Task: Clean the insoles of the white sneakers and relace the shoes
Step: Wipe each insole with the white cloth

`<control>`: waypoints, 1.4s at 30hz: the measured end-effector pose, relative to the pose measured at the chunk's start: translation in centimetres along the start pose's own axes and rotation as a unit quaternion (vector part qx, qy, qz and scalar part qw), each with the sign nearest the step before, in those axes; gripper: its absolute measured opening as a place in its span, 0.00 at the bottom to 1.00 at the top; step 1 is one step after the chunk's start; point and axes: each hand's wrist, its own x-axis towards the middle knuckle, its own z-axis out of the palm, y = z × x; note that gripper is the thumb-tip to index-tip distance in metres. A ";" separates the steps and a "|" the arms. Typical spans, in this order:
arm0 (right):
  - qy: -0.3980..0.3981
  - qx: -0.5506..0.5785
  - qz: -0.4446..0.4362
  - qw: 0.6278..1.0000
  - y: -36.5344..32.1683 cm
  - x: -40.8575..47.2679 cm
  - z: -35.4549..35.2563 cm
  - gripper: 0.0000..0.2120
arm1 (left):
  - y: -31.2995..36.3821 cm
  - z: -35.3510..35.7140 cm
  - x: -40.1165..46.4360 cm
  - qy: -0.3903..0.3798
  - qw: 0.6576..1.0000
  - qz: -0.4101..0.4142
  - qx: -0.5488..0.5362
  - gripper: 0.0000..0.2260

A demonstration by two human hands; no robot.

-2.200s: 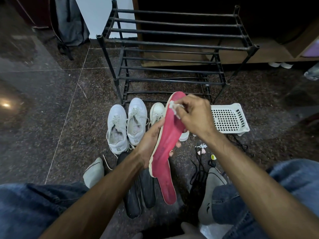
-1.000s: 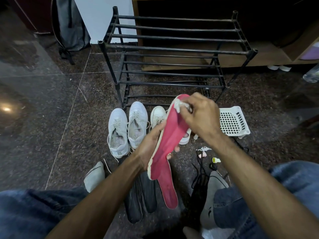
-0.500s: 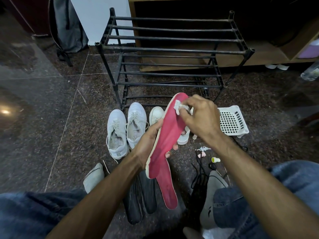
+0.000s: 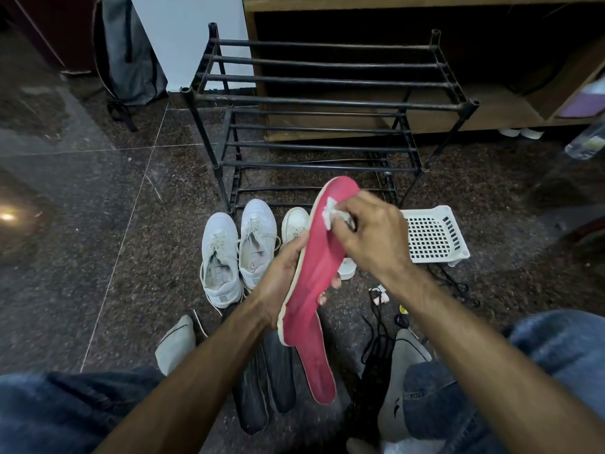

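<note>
Speckled floor (image 4: 98,224) — black rack (image 4: 327,103) (empty)

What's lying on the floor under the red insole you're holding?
Under the held red insole lie a second red insole and two dark insoles. Behind it stands a white sneaker, mostly hidden.

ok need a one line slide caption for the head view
Left hand holds a red insole while the right hand rubs it with a white wipe, white sneakers on the floor behind.
</note>
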 end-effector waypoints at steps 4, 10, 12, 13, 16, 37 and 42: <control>-0.124 0.069 -0.124 0.982 -2.3 -2.8 0.8 0.11 | 1.0 -0.3 0.0 -0.001 0.996 -0.004 -0.092 0.21; 0.018 -0.028 -0.003 0.999 0.3 0.4 0.1 0.11 | -0.1 -0.1 0.2 -0.010 1.000 0.005 0.024 0.26; 0.041 -0.009 0.039 0.998 0.8 0.4 0.1 0.09 | -0.6 -0.2 0.4 -0.016 1.000 -0.004 0.023 0.26; 0.035 0.011 0.024 0.999 0.6 -0.1 0.3 0.09 | -0.5 0.0 0.4 -0.019 1.000 -0.005 0.016 0.26; -0.064 0.110 -0.063 0.990 -1.1 -1.9 0.7 0.09 | 0.1 0.0 0.2 -0.019 1.000 0.001 -0.021 0.21; -0.150 0.063 -0.129 0.978 -1.4 -1.9 1.1 0.10 | 1.2 -0.3 -0.5 0.008 0.996 0.055 -0.065 0.27; -0.125 -0.009 -0.149 0.981 -1.7 -2.0 1.1 0.10 | 0.7 -0.1 -0.3 0.004 0.998 0.012 -0.067 0.27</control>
